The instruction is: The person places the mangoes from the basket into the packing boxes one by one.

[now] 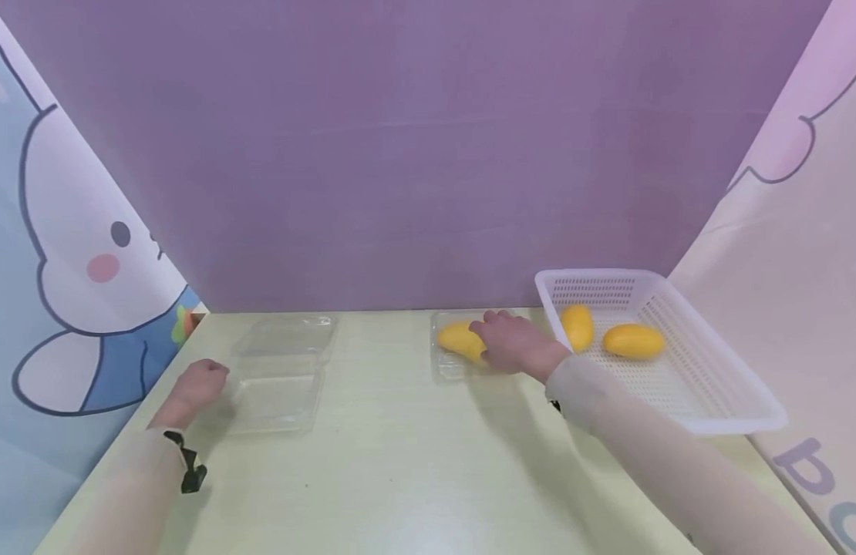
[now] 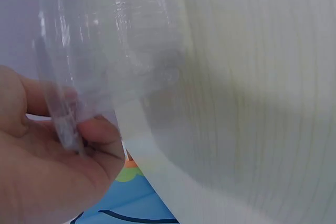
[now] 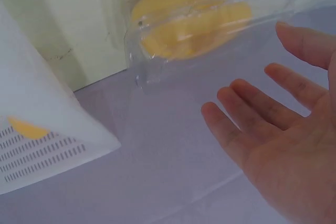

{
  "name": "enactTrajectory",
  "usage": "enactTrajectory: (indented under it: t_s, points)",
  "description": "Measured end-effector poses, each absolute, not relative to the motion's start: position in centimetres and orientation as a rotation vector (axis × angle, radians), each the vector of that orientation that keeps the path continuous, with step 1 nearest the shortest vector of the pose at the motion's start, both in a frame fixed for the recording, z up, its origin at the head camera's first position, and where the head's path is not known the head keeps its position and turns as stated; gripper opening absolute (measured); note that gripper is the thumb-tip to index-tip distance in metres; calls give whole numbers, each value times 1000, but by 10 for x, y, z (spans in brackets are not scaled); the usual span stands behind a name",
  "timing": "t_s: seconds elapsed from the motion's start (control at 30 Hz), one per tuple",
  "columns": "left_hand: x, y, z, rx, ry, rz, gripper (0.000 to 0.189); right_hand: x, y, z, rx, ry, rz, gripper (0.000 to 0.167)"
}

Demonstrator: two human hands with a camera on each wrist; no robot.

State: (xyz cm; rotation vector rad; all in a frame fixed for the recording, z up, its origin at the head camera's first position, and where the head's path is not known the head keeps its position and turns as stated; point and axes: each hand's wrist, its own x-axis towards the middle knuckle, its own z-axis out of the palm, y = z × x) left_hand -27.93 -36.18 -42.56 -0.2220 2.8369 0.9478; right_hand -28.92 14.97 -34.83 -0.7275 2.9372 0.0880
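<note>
On the left of the table, an unfolded clear plastic clamshell box (image 1: 278,401) lies beside my left hand (image 1: 199,384). The left wrist view shows that hand's thumb and curled fingers gripping the edge of the clear plastic (image 2: 58,98). At the back, right of the middle, a yellow mango (image 1: 460,339) rests in a second clear box (image 1: 445,371). My right hand (image 1: 514,344) covers part of this mango in the head view. Seen from the right wrist, its fingers (image 3: 252,108) are extended and apart from the mango (image 3: 178,3), with a clear plastic flap partly in front of the fruit.
A white slotted basket (image 1: 719,354) stands on the right, holding a mango (image 1: 577,327) against its left wall and another mango (image 1: 633,341) lying near it. A purple panel (image 1: 428,154) rises behind the pale table (image 1: 372,462). Printed cloths hang at both sides.
</note>
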Motion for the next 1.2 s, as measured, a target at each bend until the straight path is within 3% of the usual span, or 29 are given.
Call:
enactTrajectory:
  t_s: [0.77,1.2]
  points:
    - [-271,-347,-433,-162,2481,1384,43,-300,240,-323,-751,3187,-176,45]
    - [-273,-326,-439,-174,2459,1414,43,-320,286,-328,-498,3189,-212,55]
